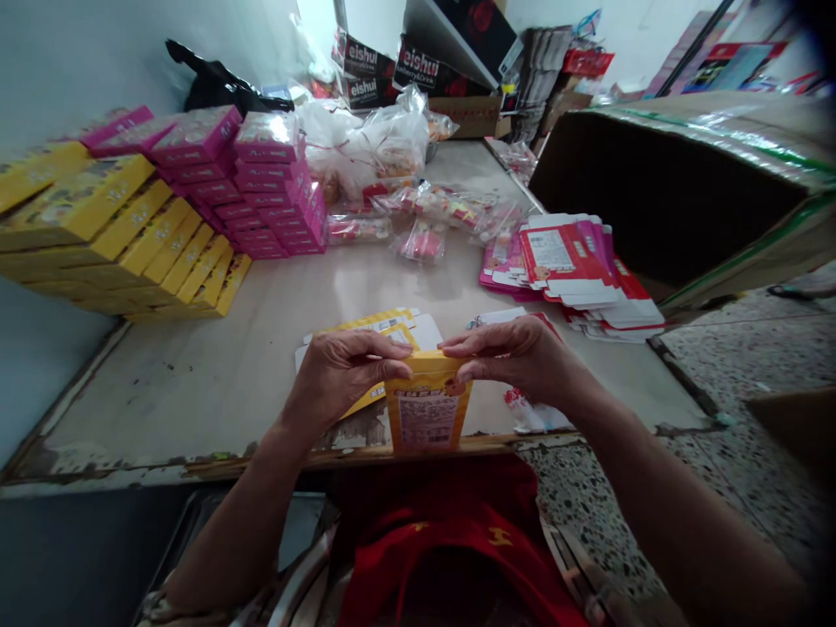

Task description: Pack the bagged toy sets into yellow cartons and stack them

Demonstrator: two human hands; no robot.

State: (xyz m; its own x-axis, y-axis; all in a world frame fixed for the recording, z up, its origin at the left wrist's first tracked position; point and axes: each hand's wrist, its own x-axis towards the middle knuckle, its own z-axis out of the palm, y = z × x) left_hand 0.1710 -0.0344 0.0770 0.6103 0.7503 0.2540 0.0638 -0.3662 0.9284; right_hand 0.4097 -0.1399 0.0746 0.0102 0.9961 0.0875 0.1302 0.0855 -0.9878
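Between my hands a small yellow carton [428,414] stands upright at the table's front edge, its printed panel facing me. My left hand [349,366] pinches the carton's top left corner with thumb and fingers. At the top right corner, my right hand [515,357] grips it the same way. The top flap looks folded over, lying level between my fingertips. Flat yellow carton blanks [385,322] lie just behind, partly covered by my left hand. A clear plastic packet with red print [532,414] rests below my right forearm.
Stacked yellow boxes [117,235] and pink boxes [261,187] stand at the left. Plastic-wrapped packets [424,239] lie mid-table. Flat red and pink cartons [575,270] are piled at the right, beside a large open cardboard box [718,148]. Black printed cartons [424,65] stand behind.
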